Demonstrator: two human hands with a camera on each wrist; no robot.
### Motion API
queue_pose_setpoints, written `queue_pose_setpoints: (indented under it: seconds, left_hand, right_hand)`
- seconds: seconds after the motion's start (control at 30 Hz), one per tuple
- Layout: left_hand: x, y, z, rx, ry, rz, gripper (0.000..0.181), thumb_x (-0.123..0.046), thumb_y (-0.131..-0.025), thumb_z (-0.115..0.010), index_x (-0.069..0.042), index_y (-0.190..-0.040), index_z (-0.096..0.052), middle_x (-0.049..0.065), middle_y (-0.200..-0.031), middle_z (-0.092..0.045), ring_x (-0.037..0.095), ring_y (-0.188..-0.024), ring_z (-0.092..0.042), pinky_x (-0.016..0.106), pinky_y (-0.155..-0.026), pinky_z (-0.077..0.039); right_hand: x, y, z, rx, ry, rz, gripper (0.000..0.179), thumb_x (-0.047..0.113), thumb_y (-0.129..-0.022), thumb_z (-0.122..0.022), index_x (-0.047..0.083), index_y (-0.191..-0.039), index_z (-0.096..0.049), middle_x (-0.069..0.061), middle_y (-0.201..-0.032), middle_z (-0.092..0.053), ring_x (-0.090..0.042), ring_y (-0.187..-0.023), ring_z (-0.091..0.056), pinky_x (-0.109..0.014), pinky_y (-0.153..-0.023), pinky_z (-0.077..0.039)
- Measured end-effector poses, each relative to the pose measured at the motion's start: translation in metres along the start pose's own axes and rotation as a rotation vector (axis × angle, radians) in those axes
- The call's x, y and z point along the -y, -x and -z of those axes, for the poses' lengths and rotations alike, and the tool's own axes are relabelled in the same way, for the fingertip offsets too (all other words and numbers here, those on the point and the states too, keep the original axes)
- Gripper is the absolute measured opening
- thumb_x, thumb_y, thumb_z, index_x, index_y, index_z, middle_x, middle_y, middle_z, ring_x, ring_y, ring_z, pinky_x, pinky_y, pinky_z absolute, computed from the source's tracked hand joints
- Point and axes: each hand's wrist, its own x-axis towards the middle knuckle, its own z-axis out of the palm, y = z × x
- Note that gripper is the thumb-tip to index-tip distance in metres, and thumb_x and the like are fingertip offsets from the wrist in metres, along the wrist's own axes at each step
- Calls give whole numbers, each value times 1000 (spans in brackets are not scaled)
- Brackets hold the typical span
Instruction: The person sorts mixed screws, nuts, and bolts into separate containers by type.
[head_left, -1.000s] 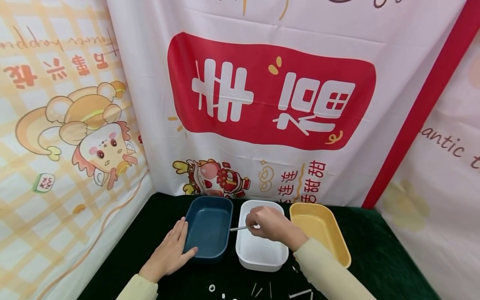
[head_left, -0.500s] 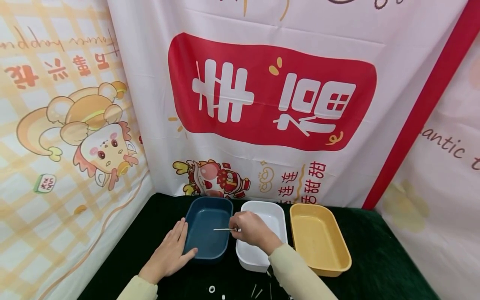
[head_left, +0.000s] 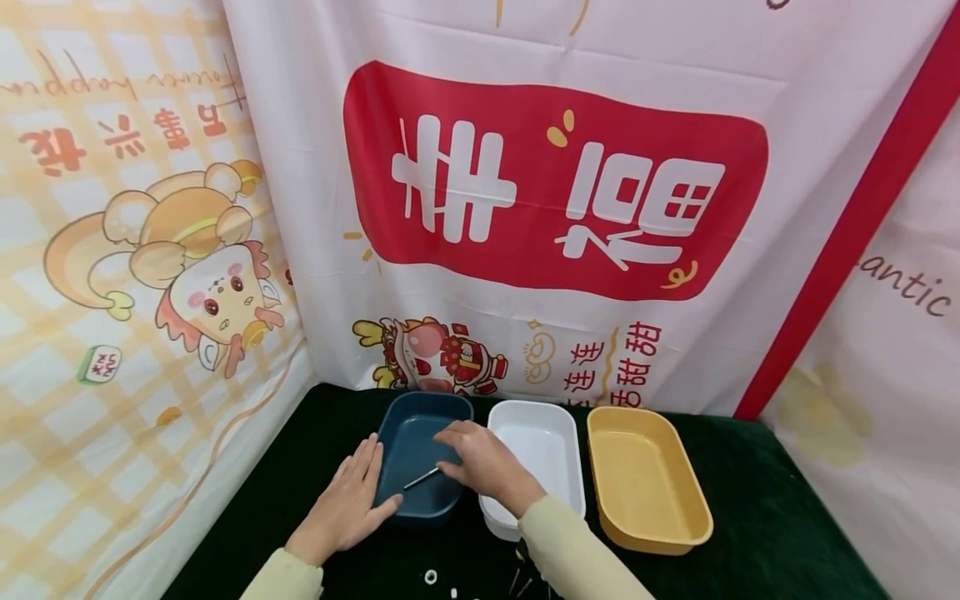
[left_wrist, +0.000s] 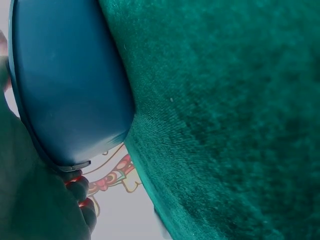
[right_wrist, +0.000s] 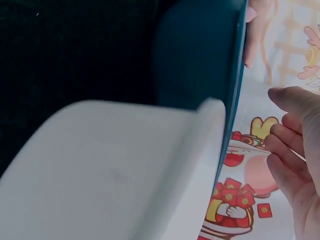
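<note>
The blue tray (head_left: 412,425) stands at the left of three trays. My left hand (head_left: 341,500) rests along its left rim, fingers straight and thumb out at the near corner; in the left wrist view the tray's outer wall (left_wrist: 70,75) fills the upper left. Over the tray's right side is my right hand (head_left: 483,462), thumb and fingers apart. A slim silver metal rod (head_left: 422,478) shows slanted just off the right fingertips, within the blue tray's outline. In the right wrist view nothing sits between the thumb (right_wrist: 287,97) and the loosely bent fingers.
A white tray (head_left: 543,442) is beside the blue one, partly under the right forearm. Further right stands a yellow tray (head_left: 645,467). On the dark green cloth in front lie a white ring (head_left: 431,576), a small white piece (head_left: 453,592) and thin metal pins (head_left: 525,587). Printed curtains hang behind.
My right hand has moved left from over the white tray to the blue one, bringing the metal rod, and its fingers have parted from it. My left hand stays at the blue rim.
</note>
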Motion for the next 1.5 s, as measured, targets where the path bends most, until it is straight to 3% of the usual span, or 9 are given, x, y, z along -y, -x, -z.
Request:
queue_pose_setpoints:
  seconds: [0.3,0.53,0.8,1.1,1.27,1.5]
  left_hand:
    - [-2,1,2,-6,-16,15,103,-70,-101,-50,0,-167,-15,18,-179,-5,41,-165,-9,65,-132,-15]
    - [-5,1,4,4,-12,13,103,-70,-101,-51,1,-167,-16,18,-178,-6,41,-165,-9,65,-132,-16]
    - [-4,-1,1,4,-6,14,104,-71,-100,-50,0,-167,-15,18,-178,-5,41,-165,-8,65,-132,-15]
    - [-3,-1,-1,12,-3,23,106,-74,-99,-49,0,-167,-16,17,-179,-4,40,-166,-7,64,-132,-15]
    - [-3,-1,-1,4,1,20,104,-70,-100,-51,1,-167,-16,18,-179,-4,41,-166,-7,65,-132,-14]
    - [-3,0,1,-8,3,11,100,-64,-102,-55,3,-167,-17,20,-178,-7,42,-165,-9,66,-131,-16]
  right_hand:
    - [-12,26,32,-3,-39,23,37,25,-97,-79,11,-130,-73,-5,-129,-73,-17,-119,-70,-32,-102,-60]
    - [-15,55,57,40,-55,20,35,24,-97,-78,11,-130,-73,-6,-128,-74,-20,-120,-70,-37,-102,-60]
    - [-18,89,78,119,-2,87,34,23,-95,-80,11,-127,-74,-3,-123,-76,-18,-115,-71,-35,-100,-61]
    - [-31,131,99,251,-54,-2,33,24,-94,-82,13,-124,-76,-3,-120,-77,-12,-109,-72,-33,-95,-63]
    - [-40,157,106,273,-76,-11,32,23,-92,-83,13,-122,-77,0,-117,-77,-12,-105,-73,-32,-91,-64]
    - [-48,191,114,340,-90,-48,32,26,-92,-84,19,-123,-77,8,-118,-78,-1,-100,-70,-27,-90,-64]
